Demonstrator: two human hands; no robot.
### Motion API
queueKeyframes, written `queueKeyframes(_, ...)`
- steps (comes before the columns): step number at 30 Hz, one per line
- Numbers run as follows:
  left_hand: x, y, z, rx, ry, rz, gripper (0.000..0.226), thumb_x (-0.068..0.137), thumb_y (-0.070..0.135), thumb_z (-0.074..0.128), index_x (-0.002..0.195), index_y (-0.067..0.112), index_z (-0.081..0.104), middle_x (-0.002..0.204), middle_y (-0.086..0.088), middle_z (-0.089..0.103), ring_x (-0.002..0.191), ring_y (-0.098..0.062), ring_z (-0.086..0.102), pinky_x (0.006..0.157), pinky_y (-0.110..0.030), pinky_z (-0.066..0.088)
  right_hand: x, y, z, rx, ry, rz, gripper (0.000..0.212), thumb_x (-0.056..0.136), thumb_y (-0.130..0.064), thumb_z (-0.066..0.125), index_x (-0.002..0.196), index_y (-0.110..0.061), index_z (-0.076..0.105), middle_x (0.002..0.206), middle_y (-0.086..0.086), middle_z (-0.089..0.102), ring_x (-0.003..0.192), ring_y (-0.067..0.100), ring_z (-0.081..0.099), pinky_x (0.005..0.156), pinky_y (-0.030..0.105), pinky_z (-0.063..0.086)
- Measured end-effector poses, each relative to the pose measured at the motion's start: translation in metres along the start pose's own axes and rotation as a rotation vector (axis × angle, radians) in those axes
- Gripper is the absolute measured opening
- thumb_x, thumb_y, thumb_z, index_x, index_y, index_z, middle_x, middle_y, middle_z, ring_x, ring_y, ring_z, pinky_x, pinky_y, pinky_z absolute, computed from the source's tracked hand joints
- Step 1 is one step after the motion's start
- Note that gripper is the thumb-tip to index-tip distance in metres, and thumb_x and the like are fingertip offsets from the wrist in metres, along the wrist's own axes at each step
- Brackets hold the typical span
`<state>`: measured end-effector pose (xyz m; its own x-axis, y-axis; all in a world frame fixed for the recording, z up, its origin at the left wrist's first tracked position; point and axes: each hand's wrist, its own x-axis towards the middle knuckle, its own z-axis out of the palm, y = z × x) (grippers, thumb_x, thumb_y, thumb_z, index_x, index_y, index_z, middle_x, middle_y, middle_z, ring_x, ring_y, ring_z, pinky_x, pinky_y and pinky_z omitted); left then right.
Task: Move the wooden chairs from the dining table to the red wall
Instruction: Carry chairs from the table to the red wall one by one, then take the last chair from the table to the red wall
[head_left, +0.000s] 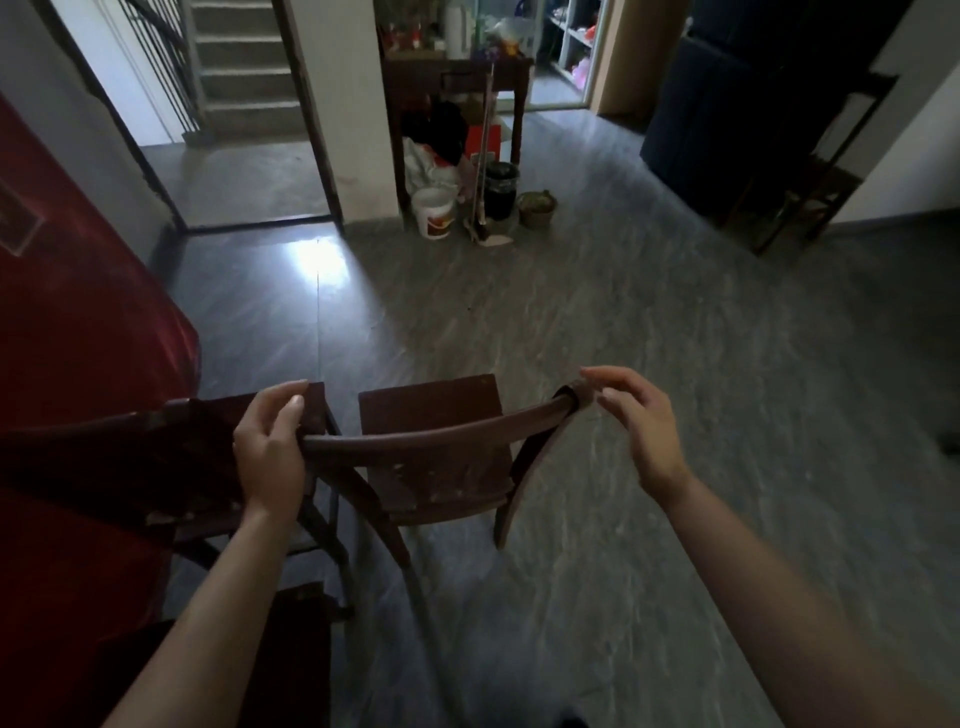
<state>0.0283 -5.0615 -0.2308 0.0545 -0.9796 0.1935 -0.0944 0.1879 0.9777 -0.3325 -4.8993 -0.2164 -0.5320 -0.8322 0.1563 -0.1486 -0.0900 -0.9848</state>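
Note:
A dark wooden chair (436, 467) stands on the grey floor right in front of me, its seat facing away. My left hand (270, 447) rests on the left end of its curved back rail (426, 431), fingers fairly straight and not wrapped round it. Just off the rail's right end hovers my right hand (636, 421), fingers relaxed and holding nothing. A second wooden chair (156, 457) stands close on the left, against the red wall (78, 322). Part of a third chair (301, 649) shows at the bottom left.
A white bucket (434, 212), a dark bin (501, 189), a broom and a small pot crowd a wooden stand ahead. A doorway to stairs (244, 78) opens at the far left. Dark furniture (727, 119) fills the far right. Grey floor lies between.

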Motion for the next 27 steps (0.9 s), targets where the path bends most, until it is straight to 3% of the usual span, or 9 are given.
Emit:
queueKeyframes(3,-0.014,0.043,0.019,-0.197,-0.138,-0.016,0.026,0.092,0.025,0.052,0.099,0.032,0.077,0.109,0.003,0.077,0.111,-0.02,0.07,0.093,-0.035,0.051,-0.03,-0.02,-0.03,0.16,0.007,0.024,0.029,0.096,-0.016,0.053,0.114,-0.017,0.075,0.125,0.01,0.073,0.122,0.027,0.066,0.099,0.036,0.053)
queueKeyframes(5,-0.026,0.066,0.042,-0.278,-0.261,-0.057,0.029,0.097,0.025,0.048,0.109,0.026,0.073,0.118,-0.003,0.076,0.117,-0.025,0.07,0.096,-0.041,0.052,-0.046,-0.033,-0.055,0.21,0.067,0.025,0.029,0.1,-0.013,0.049,0.114,-0.016,0.074,0.127,0.014,0.072,0.121,0.032,0.066,0.097,0.039,0.051)
queueKeyframes(8,-0.059,0.098,0.097,-0.294,-0.47,-0.08,0.034,0.105,0.025,0.04,0.123,0.013,0.065,0.125,-0.011,0.073,0.12,-0.03,0.068,0.103,-0.053,0.05,-0.08,-0.058,-0.111,0.243,0.185,-0.002,0.031,0.103,-0.008,0.045,0.113,-0.016,0.073,0.123,0.014,0.074,0.116,0.032,0.068,0.093,0.041,0.049)
queueKeyframes(12,-0.14,0.15,0.192,-0.35,-0.739,-0.091,0.035,0.1,0.033,0.043,0.12,0.017,0.067,0.119,-0.006,0.076,0.116,-0.03,0.068,0.095,-0.048,0.051,-0.152,-0.099,-0.207,0.233,0.354,-0.065,0.028,0.098,-0.019,0.05,0.114,-0.016,0.072,0.122,0.015,0.074,0.111,0.029,0.07,0.089,0.039,0.052)
queueKeyframes(15,-0.231,0.195,0.266,-0.412,-0.952,-0.063,0.041,0.096,0.038,0.041,0.121,0.015,0.066,0.117,-0.006,0.077,0.113,-0.027,0.07,0.089,-0.04,0.053,-0.23,-0.121,-0.293,0.2,0.514,-0.115,0.033,0.097,-0.024,0.049,0.12,-0.011,0.068,0.124,0.016,0.073,0.114,0.034,0.069,0.09,0.04,0.054)
queueKeyframes(22,-0.514,0.289,0.404,-0.533,-1.423,-0.041,0.041,0.108,0.02,0.024,0.127,0.009,0.058,0.117,-0.002,0.075,0.108,-0.02,0.071,0.086,-0.035,0.054,-0.473,-0.167,-0.484,0.043,0.928,-0.197,0.037,0.101,-0.033,0.046,0.128,-0.02,0.069,0.128,0.015,0.072,0.119,0.034,0.067,0.093,0.039,0.057)
queueKeyframes(27,-0.734,0.344,0.456,-0.597,-1.749,-0.068,0.043,0.107,0.03,0.027,0.128,0.015,0.061,0.128,-0.012,0.072,0.117,-0.028,0.068,0.089,-0.04,0.052,-0.657,-0.2,-0.587,-0.034,1.233,-0.211,0.043,0.098,-0.034,0.045,0.132,-0.015,0.063,0.127,0.015,0.072,0.116,0.035,0.069,0.092,0.041,0.055)
